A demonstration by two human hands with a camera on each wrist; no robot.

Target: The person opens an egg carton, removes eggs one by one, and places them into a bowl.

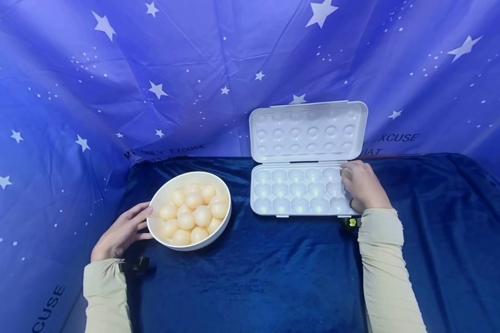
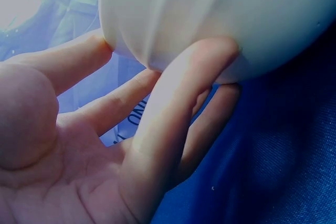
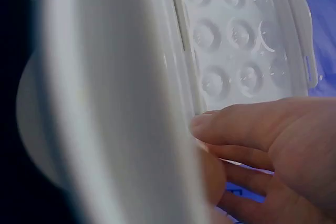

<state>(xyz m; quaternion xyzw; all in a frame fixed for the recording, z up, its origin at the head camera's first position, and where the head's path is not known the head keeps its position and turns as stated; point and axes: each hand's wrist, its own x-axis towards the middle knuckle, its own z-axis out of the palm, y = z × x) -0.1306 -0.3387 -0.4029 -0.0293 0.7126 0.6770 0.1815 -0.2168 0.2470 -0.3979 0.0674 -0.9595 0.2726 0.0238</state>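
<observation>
In the head view a white bowl [image 1: 222,226] full of pale, egg-like balls [image 1: 202,215] stands left of centre. Against its left side lies my left hand [image 1: 121,232], fingers spread. The left wrist view shows the fingertips touching the bowl's outer wall [image 2: 273,19] from outside. A white egg box [image 1: 256,210] stands open to the right, its dimpled lid [image 1: 308,132] raised behind; the cups in sight hold no balls. At the box's right end my right hand [image 1: 364,185] grips the edge, its thumb on the rim by the hinge. The hand hides the rightmost cups.
Dark blue cloth [image 1: 250,282] covers the table. A purple-blue curtain [image 1: 216,60] with white stars hangs behind the table and along its sides, close behind the lid. Between the bowl and the box is a strip of cloth.
</observation>
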